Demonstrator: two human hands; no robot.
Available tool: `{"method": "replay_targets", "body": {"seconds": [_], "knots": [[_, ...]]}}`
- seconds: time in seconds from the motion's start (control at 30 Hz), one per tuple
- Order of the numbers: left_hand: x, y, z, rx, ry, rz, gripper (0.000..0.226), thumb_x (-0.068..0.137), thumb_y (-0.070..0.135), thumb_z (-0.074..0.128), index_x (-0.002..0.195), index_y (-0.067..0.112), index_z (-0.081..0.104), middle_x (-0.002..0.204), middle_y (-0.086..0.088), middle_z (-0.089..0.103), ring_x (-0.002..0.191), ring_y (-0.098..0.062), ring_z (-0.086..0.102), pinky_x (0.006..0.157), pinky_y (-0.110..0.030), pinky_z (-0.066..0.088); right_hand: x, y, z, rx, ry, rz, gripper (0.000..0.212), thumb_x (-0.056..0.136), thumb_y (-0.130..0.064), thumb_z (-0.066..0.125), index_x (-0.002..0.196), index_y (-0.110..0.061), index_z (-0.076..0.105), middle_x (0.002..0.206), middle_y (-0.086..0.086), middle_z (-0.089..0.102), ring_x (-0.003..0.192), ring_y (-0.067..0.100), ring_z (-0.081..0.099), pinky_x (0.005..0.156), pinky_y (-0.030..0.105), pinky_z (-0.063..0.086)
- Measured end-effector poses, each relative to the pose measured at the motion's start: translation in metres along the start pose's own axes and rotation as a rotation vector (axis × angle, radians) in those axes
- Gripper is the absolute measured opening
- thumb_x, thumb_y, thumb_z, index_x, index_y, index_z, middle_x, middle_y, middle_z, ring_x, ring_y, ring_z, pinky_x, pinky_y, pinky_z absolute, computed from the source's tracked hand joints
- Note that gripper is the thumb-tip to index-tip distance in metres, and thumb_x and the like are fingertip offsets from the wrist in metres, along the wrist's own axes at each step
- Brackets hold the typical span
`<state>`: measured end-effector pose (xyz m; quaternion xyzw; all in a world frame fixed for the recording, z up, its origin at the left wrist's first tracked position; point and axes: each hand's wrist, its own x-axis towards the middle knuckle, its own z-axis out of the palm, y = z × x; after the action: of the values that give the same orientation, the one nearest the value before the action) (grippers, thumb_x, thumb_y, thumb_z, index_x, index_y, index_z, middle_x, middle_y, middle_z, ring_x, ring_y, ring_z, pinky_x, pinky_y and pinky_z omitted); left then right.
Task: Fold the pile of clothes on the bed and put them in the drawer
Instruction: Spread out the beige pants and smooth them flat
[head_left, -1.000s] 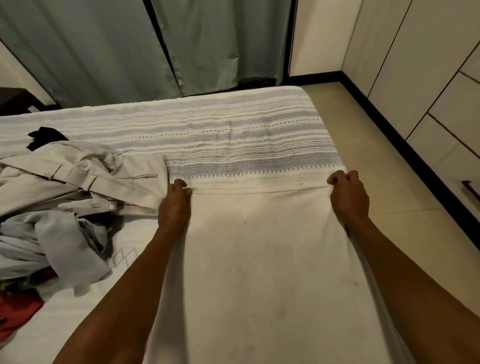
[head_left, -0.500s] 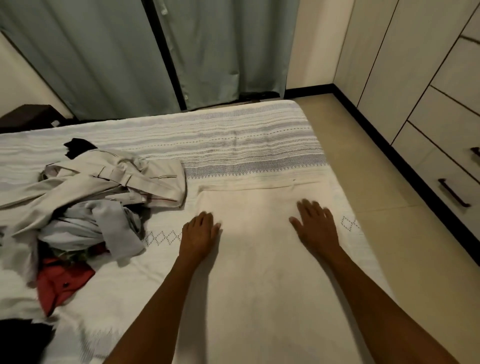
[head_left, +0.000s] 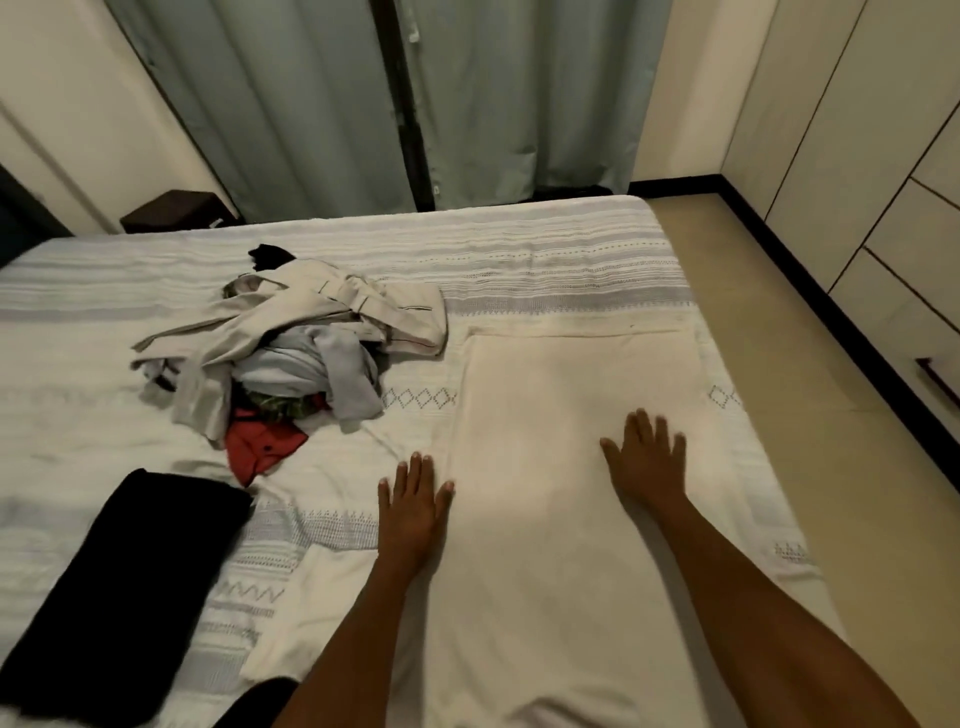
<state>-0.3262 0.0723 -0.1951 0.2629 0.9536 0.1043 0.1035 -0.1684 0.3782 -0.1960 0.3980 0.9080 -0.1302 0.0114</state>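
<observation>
A cream garment (head_left: 561, 415) lies spread flat on the bed (head_left: 545, 260), running from mid-bed toward me. My left hand (head_left: 413, 506) presses flat on its left edge with fingers straight. My right hand (head_left: 647, 457) lies flat on the cloth's right half, fingers spread. To the left sits the unfolded pile of clothes (head_left: 291, 353): beige trousers on top, grey-blue pieces under them, a red garment (head_left: 260, 449) at the near side. A folded black garment (head_left: 119, 582) lies at the bed's near left.
Wardrobe drawers (head_left: 924, 332) with a dark handle line the right wall across a strip of tan floor (head_left: 831, 441). Grey-green curtains (head_left: 415, 104) hang behind the bed. A dark bedside unit (head_left: 176, 210) stands at the far left.
Both hands let go of the cream garment's far edge, flattened, and slid back toward me over the cloth. The view pulled back, showing more of the bed and the black garment.
</observation>
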Motion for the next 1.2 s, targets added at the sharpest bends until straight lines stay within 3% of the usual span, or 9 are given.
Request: {"method": "replay_targets", "body": {"seconds": [0.07,0.13,0.23,0.4,0.57,0.67,0.8,1.07,1.2], "knots": [[0.003,-0.007,-0.011,-0.058,0.063,-0.045,0.076,0.094,0.058,0.012,0.146,0.014,0.046,0.153,-0.010,0.043,0.140,-0.034,0.039,0.113,-0.050,0.028,0.005,-0.022,-0.007,0.008,0.023,0.023,0.070,0.105,-0.053,0.023,0.160,-0.011,0.016,0.167,0.011,0.012,0.154,0.033,0.006,0.124,0.049,0.005],[0.011,-0.009,-0.018,-0.102,0.155,-0.038,0.055,0.097,0.045,0.025,0.119,0.014,0.064,0.120,-0.012,0.065,0.106,-0.037,0.061,0.089,-0.047,0.048,0.017,-0.055,-0.013,0.043,0.024,-0.075,0.066,0.106,-0.050,0.029,0.158,-0.011,0.021,0.165,0.012,0.019,0.152,0.034,0.013,0.122,0.045,0.010],[0.025,-0.001,-0.032,-0.205,0.202,-0.077,0.041,0.102,0.042,0.032,0.089,0.019,0.063,0.092,-0.005,0.067,0.086,-0.031,0.063,0.073,-0.042,0.049,0.037,-0.105,-0.015,0.110,0.006,-0.219,0.056,0.104,-0.047,0.040,0.149,-0.015,0.042,0.152,0.010,0.044,0.141,0.032,0.037,0.112,0.043,0.030],[0.063,-0.005,-0.033,-0.301,0.069,-0.129,0.045,0.099,0.058,0.042,0.079,0.020,0.058,0.083,0.001,0.067,0.085,-0.025,0.064,0.069,-0.033,0.044,0.090,-0.188,-0.009,0.214,-0.100,-0.296,0.048,0.102,-0.047,0.047,0.140,-0.019,0.052,0.140,0.007,0.056,0.128,0.034,0.050,0.103,0.042,0.041],[0.089,0.005,-0.024,-0.324,-0.036,-0.123,0.051,0.090,0.072,0.046,0.081,0.025,0.061,0.086,0.005,0.064,0.083,-0.017,0.062,0.071,-0.029,0.042,0.145,-0.232,0.004,0.248,-0.097,-0.188,0.058,0.095,-0.060,0.052,0.119,-0.007,0.056,0.121,0.013,0.064,0.115,0.034,0.059,0.090,0.041,0.046],[0.092,0.008,-0.015,-0.347,-0.062,-0.128,0.043,0.086,0.065,0.054,0.081,0.023,0.060,0.093,0.002,0.061,0.087,-0.018,0.062,0.076,-0.031,0.047,0.157,-0.248,0.009,0.183,-0.107,-0.114,0.070,0.089,-0.064,0.060,0.123,-0.004,0.054,0.122,0.015,0.063,0.117,0.034,0.059,0.094,0.039,0.045],[0.083,0.018,-0.019,-0.268,-0.116,-0.121,0.035,0.086,0.050,0.056,0.091,0.016,0.061,0.107,-0.004,0.058,0.101,-0.027,0.058,0.085,-0.036,0.047,0.163,-0.254,0.006,0.143,-0.131,-0.105,0.040,0.094,-0.037,0.059,0.119,-0.006,0.059,0.123,0.015,0.063,0.115,0.035,0.060,0.090,0.035,0.044],[0.042,0.068,-0.036,-0.498,0.052,-0.076,0.022,0.100,0.035,0.050,0.107,0.016,0.058,0.100,-0.005,0.068,0.094,-0.026,0.064,0.077,-0.034,0.047,0.175,-0.201,-0.006,0.996,-0.135,0.194,0.016,0.073,-0.025,0.061,0.065,-0.012,0.065,0.074,0.012,0.068,0.085,0.038,0.070,0.072,0.044,0.055],[0.026,0.119,-0.032,-0.416,0.148,0.069,0.027,0.103,0.033,0.043,0.117,0.014,0.058,0.111,-0.005,0.065,0.104,-0.025,0.061,0.084,-0.036,0.044,0.168,-0.158,-0.022,1.113,-0.020,0.220,0.022,0.083,-0.019,0.062,0.062,-0.013,0.056,0.067,0.009,0.058,0.073,0.026,0.061,0.065,0.043,0.048]]}}
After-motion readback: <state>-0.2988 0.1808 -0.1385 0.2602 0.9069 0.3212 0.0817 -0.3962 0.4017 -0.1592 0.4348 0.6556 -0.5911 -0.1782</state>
